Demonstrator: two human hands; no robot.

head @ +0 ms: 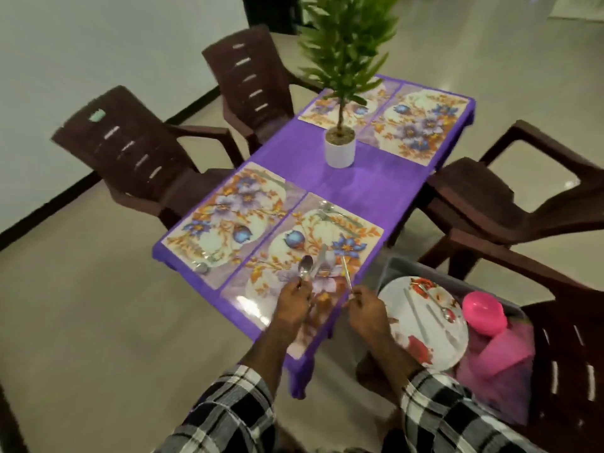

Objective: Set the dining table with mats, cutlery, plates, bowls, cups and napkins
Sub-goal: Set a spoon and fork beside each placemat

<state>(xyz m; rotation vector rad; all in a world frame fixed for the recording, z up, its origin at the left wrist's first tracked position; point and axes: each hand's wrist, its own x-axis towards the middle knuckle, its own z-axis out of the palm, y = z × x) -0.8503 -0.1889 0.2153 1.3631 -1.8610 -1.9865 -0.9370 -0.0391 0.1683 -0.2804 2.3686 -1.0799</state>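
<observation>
A purple-clothed dining table (366,184) carries several floral mats. Over the near right mat (294,256), my left hand (294,302) grips a spoon (305,268) and a knife (319,261), both pointing away from me. My right hand (366,308) pinches the handle of a thin piece of cutlery (346,273), which I cannot identify. More cutlery (336,214) lies at that mat's far edge. A spoon (201,267) rests on the near left mat (228,220). To my right, a floral plate (425,325) holding cutlery sits in a grey tub.
The grey tub (402,263) rests on a brown chair (568,348) and also holds a pink bowl (483,317) and pink napkins (496,364). A potted plant (340,148) stands mid-table. Three more brown chairs surround the table, two on the left (137,152) and one on the right (510,197).
</observation>
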